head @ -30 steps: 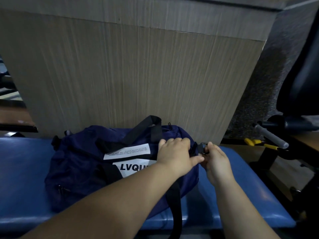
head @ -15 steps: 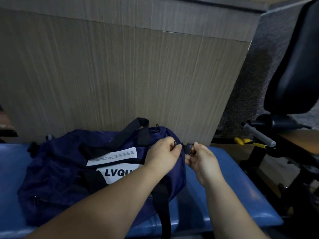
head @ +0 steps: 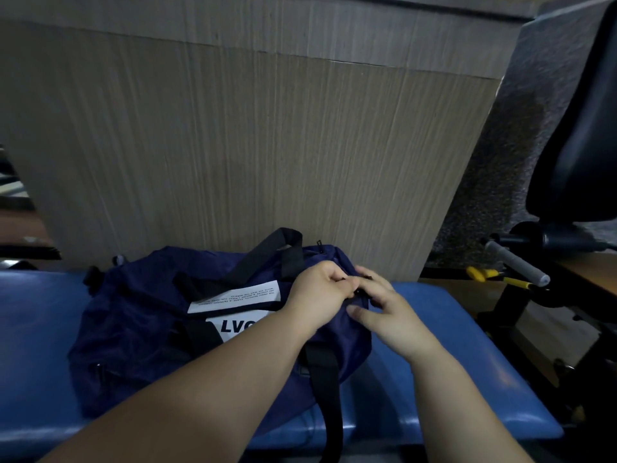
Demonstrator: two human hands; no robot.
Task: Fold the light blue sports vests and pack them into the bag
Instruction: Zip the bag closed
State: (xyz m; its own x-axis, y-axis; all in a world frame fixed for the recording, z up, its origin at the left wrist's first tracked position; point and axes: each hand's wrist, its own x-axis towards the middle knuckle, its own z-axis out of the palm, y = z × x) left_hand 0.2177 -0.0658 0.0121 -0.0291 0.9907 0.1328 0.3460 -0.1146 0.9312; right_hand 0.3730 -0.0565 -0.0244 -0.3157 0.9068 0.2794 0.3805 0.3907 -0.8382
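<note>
Left hand (head: 317, 295) pinched bag (head: 140, 329) end, right hand (head: 387, 309) touching beside, grip unclear; seemingly opening bag — steady pull next.

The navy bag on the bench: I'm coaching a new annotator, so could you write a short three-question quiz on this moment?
1. True or false: the navy bag lies on the floor.
2. Where do the left hand and right hand meet? A: at the bag's right end. B: at its left end. C: in the air, off the bag.
3. Fill in: the tool beyond the blue bench has ___ handles.
Key: 1 false, it lies on the bench. 2 A. 3 yellow.
</note>
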